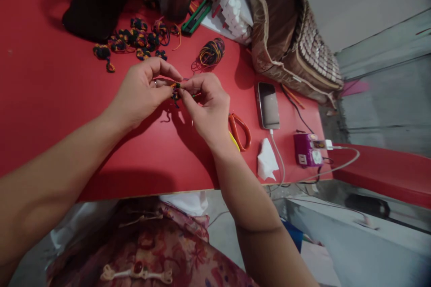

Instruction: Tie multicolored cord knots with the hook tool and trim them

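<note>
Over the red table, my left hand and my right hand meet at a small multicoloured crochet piece. The left thumb and fingers pinch the piece from the left. My right hand is closed in a pinch on its right side, with a thin green bit showing by the fingers; I cannot make out what that is. A strand of dark yarn hangs under the piece. A ball of multicoloured yarn lies just beyond my hands.
Several finished crochet pieces lie at the back left beside a black pouch. Orange-handled scissors, a phone on a charging cable, a tissue, a purple adapter and a brown bag sit to the right.
</note>
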Tool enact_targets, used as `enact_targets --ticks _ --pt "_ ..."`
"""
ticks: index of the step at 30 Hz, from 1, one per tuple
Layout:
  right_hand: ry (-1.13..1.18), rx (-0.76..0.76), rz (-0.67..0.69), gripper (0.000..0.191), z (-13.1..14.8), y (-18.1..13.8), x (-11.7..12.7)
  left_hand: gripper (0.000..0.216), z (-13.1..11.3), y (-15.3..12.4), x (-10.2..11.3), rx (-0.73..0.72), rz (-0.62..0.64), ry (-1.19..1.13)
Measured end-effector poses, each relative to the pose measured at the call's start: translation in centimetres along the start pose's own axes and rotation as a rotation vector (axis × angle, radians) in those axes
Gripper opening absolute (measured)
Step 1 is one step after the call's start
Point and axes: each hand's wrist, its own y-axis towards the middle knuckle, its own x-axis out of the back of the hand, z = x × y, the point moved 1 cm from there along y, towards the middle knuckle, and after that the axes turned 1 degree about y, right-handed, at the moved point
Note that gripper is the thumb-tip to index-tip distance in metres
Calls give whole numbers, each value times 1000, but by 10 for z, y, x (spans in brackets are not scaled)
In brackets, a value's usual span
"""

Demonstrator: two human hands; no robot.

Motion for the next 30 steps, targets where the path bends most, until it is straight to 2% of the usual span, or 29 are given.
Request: enact_targets --ticks 4,10,13,20,26,30 --pt "-24 -34 -8 12 -2 0 0 17 1 0 -1 0 -22 4" --pt "7 3 -2 10 -2 1 1 29 7 5 3 -2 24 -17" --pt "27 4 7 8 -1 1 1 25 2 2 0 9 -25 -12" --pt "153 -112 22 9 -5 -1 0 27 -12 -7 -11 93 -162 -39" --pt "153 -108 11 11 -7 -1 0 22 -19 -8 -12 185 -138 -27" --pt "129 -70 -1 10 -8 -2 -1 20 -22 -9 -13 172 -157 -38"
